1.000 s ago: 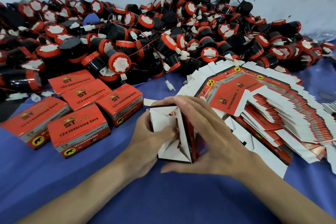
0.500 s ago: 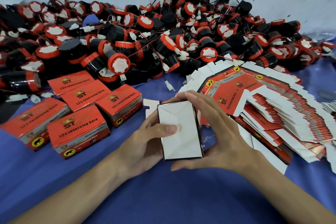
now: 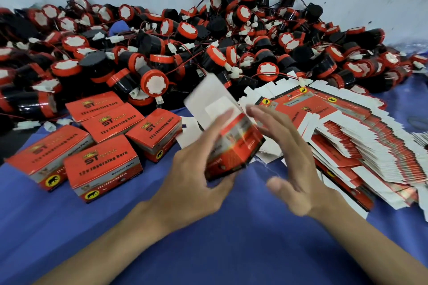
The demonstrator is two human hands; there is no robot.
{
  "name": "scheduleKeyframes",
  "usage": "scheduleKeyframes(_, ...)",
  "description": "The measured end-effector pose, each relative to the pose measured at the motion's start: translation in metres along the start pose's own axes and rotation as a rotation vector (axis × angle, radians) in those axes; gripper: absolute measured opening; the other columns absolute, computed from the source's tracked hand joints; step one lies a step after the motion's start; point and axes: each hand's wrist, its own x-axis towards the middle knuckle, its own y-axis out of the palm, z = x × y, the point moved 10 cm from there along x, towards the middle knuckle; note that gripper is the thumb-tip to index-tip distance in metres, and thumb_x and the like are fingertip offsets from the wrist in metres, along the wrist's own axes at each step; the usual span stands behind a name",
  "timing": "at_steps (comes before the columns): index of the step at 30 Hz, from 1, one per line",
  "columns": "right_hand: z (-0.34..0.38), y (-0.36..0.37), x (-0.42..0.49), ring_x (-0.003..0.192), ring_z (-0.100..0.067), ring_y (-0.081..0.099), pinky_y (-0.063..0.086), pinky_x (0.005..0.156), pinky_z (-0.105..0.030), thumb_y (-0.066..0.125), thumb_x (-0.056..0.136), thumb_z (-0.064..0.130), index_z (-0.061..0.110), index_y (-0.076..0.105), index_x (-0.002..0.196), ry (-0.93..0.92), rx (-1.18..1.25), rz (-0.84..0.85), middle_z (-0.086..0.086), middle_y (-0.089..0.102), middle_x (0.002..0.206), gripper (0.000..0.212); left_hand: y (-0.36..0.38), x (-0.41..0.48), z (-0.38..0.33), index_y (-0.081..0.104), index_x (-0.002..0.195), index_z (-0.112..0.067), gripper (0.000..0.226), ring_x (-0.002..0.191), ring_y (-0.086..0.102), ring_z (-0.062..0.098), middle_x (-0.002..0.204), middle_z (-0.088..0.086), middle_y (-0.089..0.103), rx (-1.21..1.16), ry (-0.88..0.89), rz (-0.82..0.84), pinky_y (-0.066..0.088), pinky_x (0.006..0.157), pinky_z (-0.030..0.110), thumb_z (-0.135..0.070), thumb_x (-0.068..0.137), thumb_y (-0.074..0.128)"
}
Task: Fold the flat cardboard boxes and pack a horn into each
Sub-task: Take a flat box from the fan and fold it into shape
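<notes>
Left hand [image 3: 194, 176] is gripping the folded box [image 3: 234, 143]; right hand [image 3: 294, 169] is hovering empty, fingers spread, just beside it.
The box is tilting above the worktop [image 3: 208, 250], its white flap pointing away toward the horn pile [image 3: 208, 53] beyond, so the free right hand is probably best placed to reach.
</notes>
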Motion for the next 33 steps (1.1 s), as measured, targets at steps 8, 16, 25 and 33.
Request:
scheduleKeyframes(8, -0.049, 0.028, -0.007, 0.102, -0.004, 0.063, 0.051, 0.079, -0.019, 0.063, 0.088, 0.031, 0.04, 0.037, 0.134, 0.513, 0.353, -0.021, 0.016, 0.064, 0.112, 0.054, 0.015, -0.006, -0.001, 0.025, 0.144, 0.003, 0.088, 0.095, 0.057, 0.023, 0.104, 0.004, 0.062, 0.743, 0.295, 0.094, 0.042, 0.09, 0.04, -0.035, 0.074, 0.063)
scheduleKeyframes(16, -0.078, 0.016, 0.006, 0.082, 0.01, 0.063, 0.045, 0.071, -0.005, 0.049, 0.087, -0.016, 0.008, 0.061, 0.113, 0.552, 0.067, -0.066, 0.003, 0.068, 0.094, 0.037, -0.035, -0.003, 0.021, 0.038, 0.124, -0.004, 0.062, 0.131, 0.03, 0.026, 0.132, 0.007, 0.031, 0.36, -0.014, -0.283, 0.025, 0.11, 0.034, -0.039, 0.078, 0.059)
scheduleKeyframes(25, -0.102, 0.102, 0.143, 0.105, -0.019, 0.057, 0.048, 0.092, -0.023, 0.063, 0.087, 0.048, 0.015, 0.042, 0.139, 0.436, -0.135, 0.333, -0.008, 0.05, 0.131, 0.066, -0.025, -0.002, 0.025, 0.069, 0.095, -0.011, 0.054, 0.106, 0.039, 0.026, 0.117, 0.014, 0.05, 0.64, -0.063, -0.156, 0.045, 0.083, 0.044, -0.059, 0.087, 0.045)
scheduleKeyframes(33, -0.102, 0.114, 0.155, 0.096, -0.026, 0.057, 0.048, 0.08, -0.043, 0.059, 0.09, 0.035, 0.011, 0.052, 0.113, 0.387, -0.329, 0.124, -0.005, 0.06, 0.106, 0.033, -0.028, -0.003, 0.03, 0.071, 0.092, -0.011, 0.06, 0.106, 0.039, 0.023, 0.117, 0.007, 0.042, 0.606, -0.092, -0.163, 0.041, 0.082, 0.033, -0.062, 0.088, 0.039)
